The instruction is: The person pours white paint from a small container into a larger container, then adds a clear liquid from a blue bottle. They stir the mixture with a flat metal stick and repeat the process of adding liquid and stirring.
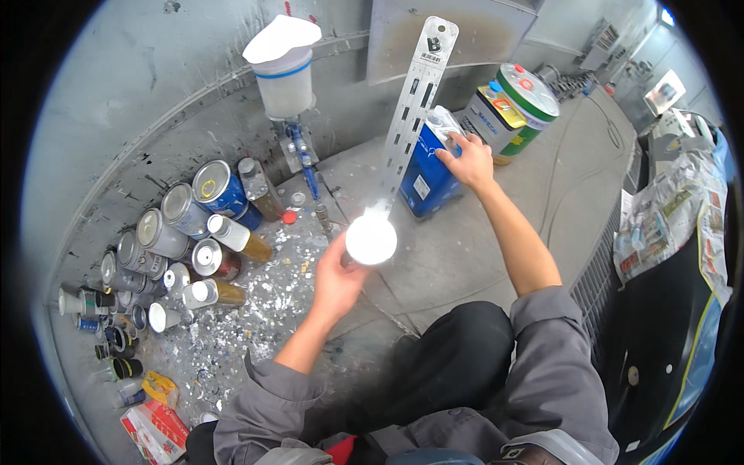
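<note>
The left hand (341, 273) closes round a white cup (371, 239) at the centre of the clock, its forearm reaching up from seven o'clock. The cup looks light and thin-walled, best held round its side without squeezing. A perforated ruler (419, 89) rises from it toward twelve; glare hides whether its foot sits inside. The right hand (468, 160) lies palm down, fingers bent over the top of a blue can (428, 176) at one o'clock, its arm stretched from four; whether it grips a handle cannot be told. The can seems stiff, smooth, probably heavy if full, and best taken by its top with a palm below. Beyond it stands a green-and-white drum (535, 94); paint tins (167, 230) crowd the floor (349, 350) around nine.
</note>
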`<action>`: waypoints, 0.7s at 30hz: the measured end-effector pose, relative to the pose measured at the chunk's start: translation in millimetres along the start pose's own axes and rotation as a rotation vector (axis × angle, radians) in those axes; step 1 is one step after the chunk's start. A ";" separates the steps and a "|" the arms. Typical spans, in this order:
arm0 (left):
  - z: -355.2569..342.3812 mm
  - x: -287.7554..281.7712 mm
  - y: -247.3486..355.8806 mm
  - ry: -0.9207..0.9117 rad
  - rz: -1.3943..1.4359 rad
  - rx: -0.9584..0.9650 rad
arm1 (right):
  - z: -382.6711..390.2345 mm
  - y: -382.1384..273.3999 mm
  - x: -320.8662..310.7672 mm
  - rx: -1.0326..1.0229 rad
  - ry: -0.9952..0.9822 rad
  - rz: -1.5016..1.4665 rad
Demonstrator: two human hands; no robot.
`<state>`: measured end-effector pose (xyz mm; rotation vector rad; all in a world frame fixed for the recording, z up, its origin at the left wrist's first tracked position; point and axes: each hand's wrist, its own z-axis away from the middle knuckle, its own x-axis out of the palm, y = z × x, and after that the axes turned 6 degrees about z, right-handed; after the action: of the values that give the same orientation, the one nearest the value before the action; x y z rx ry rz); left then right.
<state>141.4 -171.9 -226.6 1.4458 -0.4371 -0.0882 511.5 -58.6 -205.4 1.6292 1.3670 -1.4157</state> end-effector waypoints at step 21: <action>0.1 -39.7 83.1 0.000 -0.137 0.011 | 30.9 -197.8 -186.1 -0.455 -0.519 -1.254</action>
<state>88.2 -148.0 -155.4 1.4853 -0.3382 -0.1958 332.5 -84.7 -0.5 -0.0582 2.2230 -1.7262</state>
